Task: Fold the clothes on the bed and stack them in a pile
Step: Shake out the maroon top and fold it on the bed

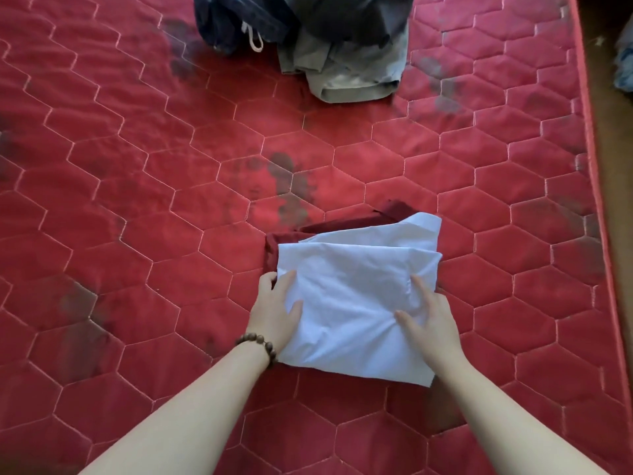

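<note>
Red hexagon-quilted mattress (137,200), dark-stained; white folded cloth (356,303) over maroon garment (346,225); grey shorts (356,73).

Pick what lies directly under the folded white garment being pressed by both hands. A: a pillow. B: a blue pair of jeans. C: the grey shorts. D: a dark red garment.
D: a dark red garment peeks out from beneath the far and left edges of the white garment.

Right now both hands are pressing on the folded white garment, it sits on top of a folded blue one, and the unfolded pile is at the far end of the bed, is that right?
Not quite. The head view shows the white garment lying on a dark red garment, not a blue one. The rest holds: left hand and right hand press on it, and the unfolded pile is at the far end of the bed.
</note>
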Available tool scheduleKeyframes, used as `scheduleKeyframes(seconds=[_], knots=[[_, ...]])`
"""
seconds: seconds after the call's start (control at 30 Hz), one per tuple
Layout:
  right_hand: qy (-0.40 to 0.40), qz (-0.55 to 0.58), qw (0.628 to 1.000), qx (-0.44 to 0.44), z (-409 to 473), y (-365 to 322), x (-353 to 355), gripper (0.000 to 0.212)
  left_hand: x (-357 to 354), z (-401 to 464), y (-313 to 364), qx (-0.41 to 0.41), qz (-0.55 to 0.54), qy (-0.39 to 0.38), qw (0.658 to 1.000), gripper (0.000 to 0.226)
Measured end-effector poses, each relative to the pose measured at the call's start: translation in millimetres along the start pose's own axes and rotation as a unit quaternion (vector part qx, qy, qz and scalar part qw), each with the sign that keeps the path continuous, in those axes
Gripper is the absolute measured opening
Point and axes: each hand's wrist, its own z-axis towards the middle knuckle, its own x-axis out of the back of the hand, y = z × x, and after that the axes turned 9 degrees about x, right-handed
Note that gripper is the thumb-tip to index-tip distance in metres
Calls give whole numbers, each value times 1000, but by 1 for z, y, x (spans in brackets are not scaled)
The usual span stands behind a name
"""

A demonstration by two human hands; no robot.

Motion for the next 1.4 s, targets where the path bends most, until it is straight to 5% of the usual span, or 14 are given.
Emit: scheduleKeyframes(seconds=[0.27, 0.57, 0.73, 0.83, 0.97, 1.2, 1.4], knots=[[-6, 31, 999, 5, 18, -3, 10, 68, 4, 15, 22, 53, -146, -29, 987, 34], [-1, 15, 1000, 26, 16, -14, 13, 63, 0, 9, 44, 1, -168, -86, 982, 43], [81, 51, 990, 103, 6, -43, 15, 63, 21, -11, 48, -49, -181, 35, 982, 43], [81, 46, 990, 107, 11, -47, 5, 61, 28, -9, 33, -37, -166, 85, 982, 42], [-23, 29, 999, -2, 23, -40, -13, 61, 20, 8, 7, 70, -98, 15, 993, 46], [67, 6, 998, 15, 20, -29, -14, 47, 9, 6, -1, -61, -56, 67, 994, 50], [-4, -34, 998, -47, 14, -15, -14, 49, 4, 4, -21, -10, 11, 26, 1000, 55]])
